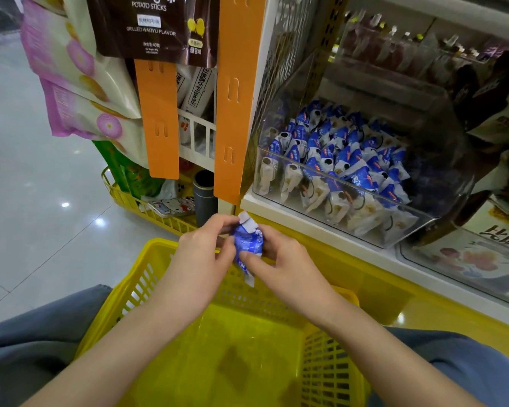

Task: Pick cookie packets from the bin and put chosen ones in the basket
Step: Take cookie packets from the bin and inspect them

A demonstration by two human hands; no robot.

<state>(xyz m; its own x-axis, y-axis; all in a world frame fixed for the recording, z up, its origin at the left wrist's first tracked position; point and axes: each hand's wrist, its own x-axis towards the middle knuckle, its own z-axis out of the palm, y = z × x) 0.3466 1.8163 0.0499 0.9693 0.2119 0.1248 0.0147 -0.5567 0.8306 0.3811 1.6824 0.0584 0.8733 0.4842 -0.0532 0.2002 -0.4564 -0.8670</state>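
A small blue and white cookie packet (247, 242) is held between both hands above the far rim of the yellow basket (147, 277). My left hand (202, 251) pinches its left edge and top; my right hand (279, 257) grips its right side with the thumb across the front. The basket sits on my lap and I see nothing lying on its floor. The clear plastic bin (350, 212) on the white shelf to the upper right is full of several more blue and white packets (341, 154).
Orange hanging strips (232, 98) and snack bags (80, 83) hang at the left of the shelf. A low yellow wire basket (147, 210) with small goods stands on the tiled floor (27, 201). Another clear bin (467, 259) sits at the right.
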